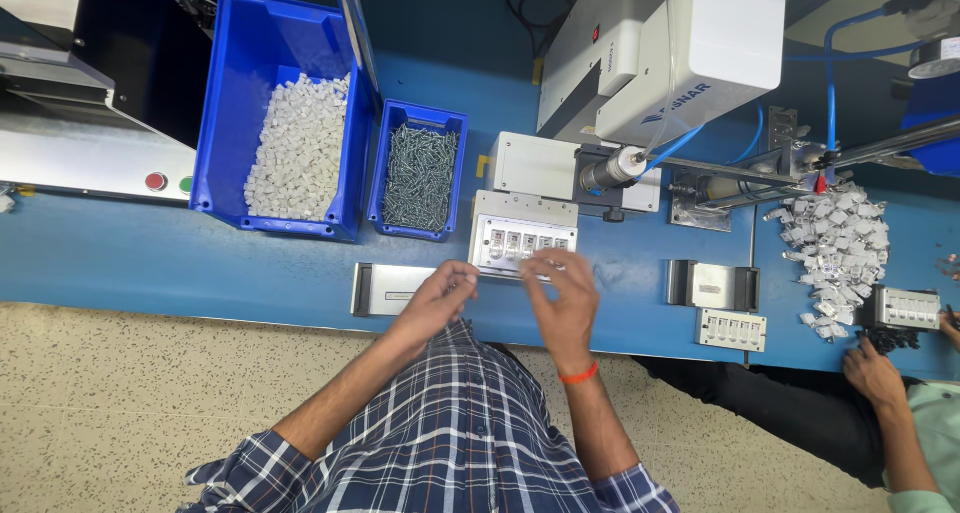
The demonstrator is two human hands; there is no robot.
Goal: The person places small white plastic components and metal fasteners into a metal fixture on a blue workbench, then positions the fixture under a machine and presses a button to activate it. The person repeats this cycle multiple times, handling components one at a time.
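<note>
Head view, near edge: left hand (437,295) with fingers pinched narrow, contents too small to tell, over a metal plate (385,286). Right hand (562,295), orange wristband, fingers curled loosely at the front edge of the white fixture tray (520,235) with its row of small slots; grip contents unclear. Beyond: small blue bin of dark screws (419,176), larger blue bin of white plastic parts (298,145). Farthest, white machine (668,58). Co-worker's hand (874,373) off to one side.

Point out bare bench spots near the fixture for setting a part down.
Free: blue bench left of the metal block, below the large bin; also between fixture and the right bracket. Crowded: around both hands and the white-parts pile.
</note>
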